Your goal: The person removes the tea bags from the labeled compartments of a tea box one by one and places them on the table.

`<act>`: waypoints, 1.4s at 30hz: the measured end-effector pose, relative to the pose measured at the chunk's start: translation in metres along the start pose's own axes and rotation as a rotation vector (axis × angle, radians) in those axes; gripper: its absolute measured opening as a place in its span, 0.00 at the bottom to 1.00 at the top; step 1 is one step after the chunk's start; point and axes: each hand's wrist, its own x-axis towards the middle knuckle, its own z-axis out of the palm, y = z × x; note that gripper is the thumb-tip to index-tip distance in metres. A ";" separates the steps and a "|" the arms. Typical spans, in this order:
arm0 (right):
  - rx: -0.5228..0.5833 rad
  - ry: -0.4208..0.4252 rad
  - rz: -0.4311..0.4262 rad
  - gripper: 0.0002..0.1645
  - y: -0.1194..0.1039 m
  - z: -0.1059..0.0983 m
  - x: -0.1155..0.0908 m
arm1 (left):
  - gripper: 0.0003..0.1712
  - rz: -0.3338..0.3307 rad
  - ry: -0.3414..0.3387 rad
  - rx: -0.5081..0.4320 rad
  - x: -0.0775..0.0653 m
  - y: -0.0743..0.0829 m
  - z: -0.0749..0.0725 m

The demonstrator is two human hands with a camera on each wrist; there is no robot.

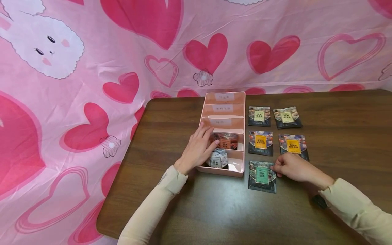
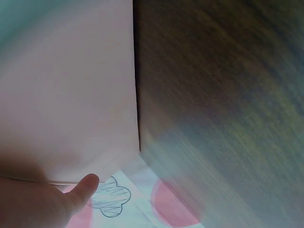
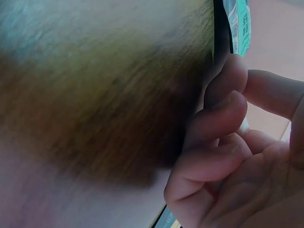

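My right hand [image 1: 292,168] pinches the right edge of a black tea sachet with a green label [image 1: 261,175], thumb and forefinger together at its border. In the right wrist view a corner of that sachet [image 3: 241,23] shows above the curled fingers. My left hand [image 1: 196,149] rests over the left rim of a pink divided box [image 1: 245,136], fingers loosely extended. Beneath its thumb lie a red-labelled sachet [image 1: 228,143] in one compartment and a white sachet [image 1: 218,158] in the nearest one. The left wrist view shows the box's outer wall [image 2: 85,95].
Two yellow-green-labelled sachets [image 1: 259,116] lie right of the box's far end. Two orange-labelled sachets [image 1: 260,143] form the row nearer me. Paper labels with writing [image 1: 224,97] mark the box's three far compartments. A pink heart-patterned cloth [image 1: 239,61] hangs behind the wooden table [image 1: 159,136].
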 end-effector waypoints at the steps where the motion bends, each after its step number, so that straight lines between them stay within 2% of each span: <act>1: 0.000 -0.003 0.001 0.16 0.000 0.000 0.000 | 0.37 0.000 0.000 0.000 0.000 0.000 0.000; 8: 0.008 -0.023 0.013 0.17 0.000 -0.002 0.001 | 0.37 0.001 -0.003 0.003 0.000 0.000 -0.001; 16: -0.061 0.020 0.020 0.19 -0.001 -0.001 -0.002 | 0.37 0.004 0.002 0.004 0.000 0.000 0.000; 27: -0.107 0.028 0.030 0.20 -0.005 -0.003 -0.004 | 0.37 -0.007 -0.003 -0.001 0.000 0.000 -0.001; 38: -0.116 0.140 -0.116 0.14 -0.028 -0.013 -0.002 | 0.37 0.003 0.001 0.003 0.000 0.000 -0.001; 42: -0.128 0.210 -0.149 0.11 -0.042 -0.014 -0.001 | 0.37 -0.001 -0.002 0.001 -0.001 0.000 -0.001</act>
